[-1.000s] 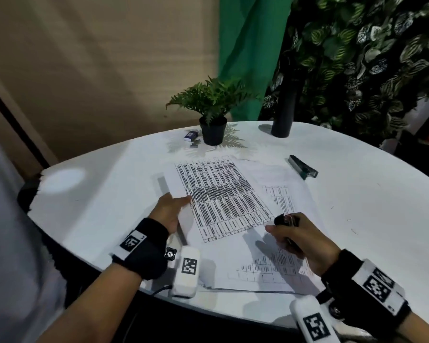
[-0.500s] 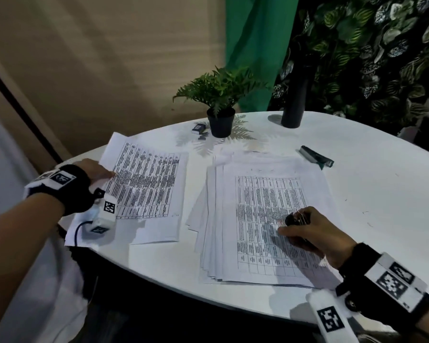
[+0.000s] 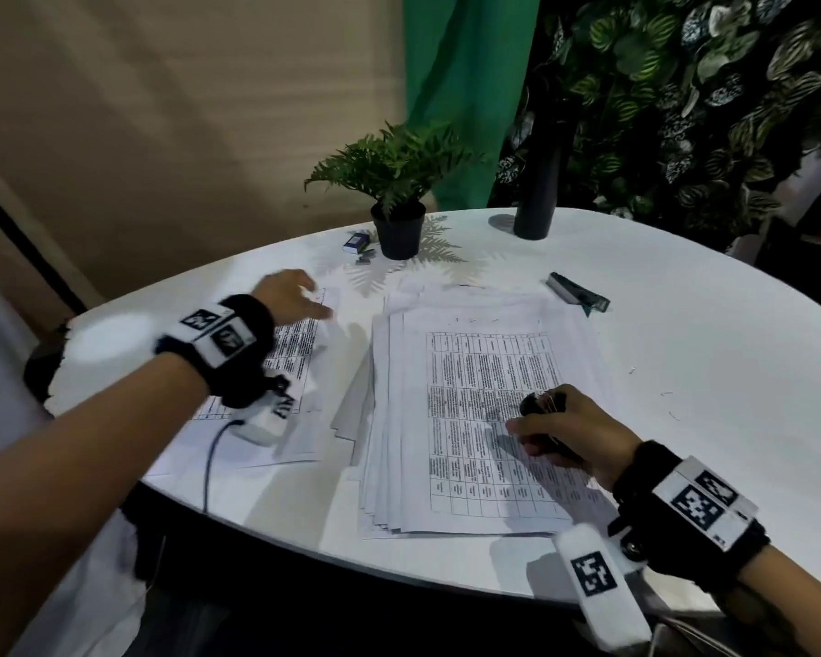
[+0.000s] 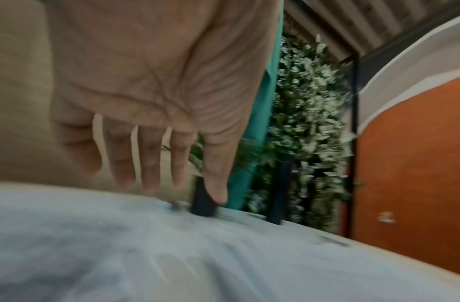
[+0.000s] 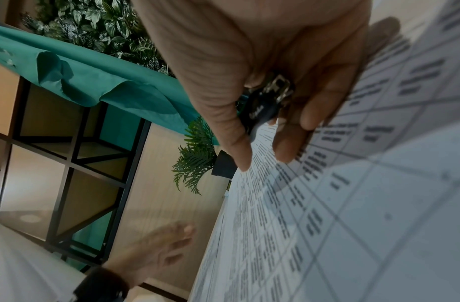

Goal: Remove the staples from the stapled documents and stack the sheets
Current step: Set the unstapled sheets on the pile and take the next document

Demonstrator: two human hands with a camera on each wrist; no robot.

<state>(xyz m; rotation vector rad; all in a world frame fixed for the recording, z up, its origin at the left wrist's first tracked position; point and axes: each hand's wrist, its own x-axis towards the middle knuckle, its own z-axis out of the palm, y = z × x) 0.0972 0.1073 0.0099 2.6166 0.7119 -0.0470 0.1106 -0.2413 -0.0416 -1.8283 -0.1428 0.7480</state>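
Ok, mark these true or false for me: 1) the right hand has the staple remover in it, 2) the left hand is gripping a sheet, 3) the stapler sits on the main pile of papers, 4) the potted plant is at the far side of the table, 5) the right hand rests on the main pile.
1) The right hand holds the staple remover: true.
2) The left hand grips a sheet: false. Its fingers are spread and hold nothing, above the sheets on the left.
3) The stapler sits on the main pile: false. It lies on the table beyond the pile.
4) The potted plant stands at the far side: true.
5) The right hand rests on the main pile: true.
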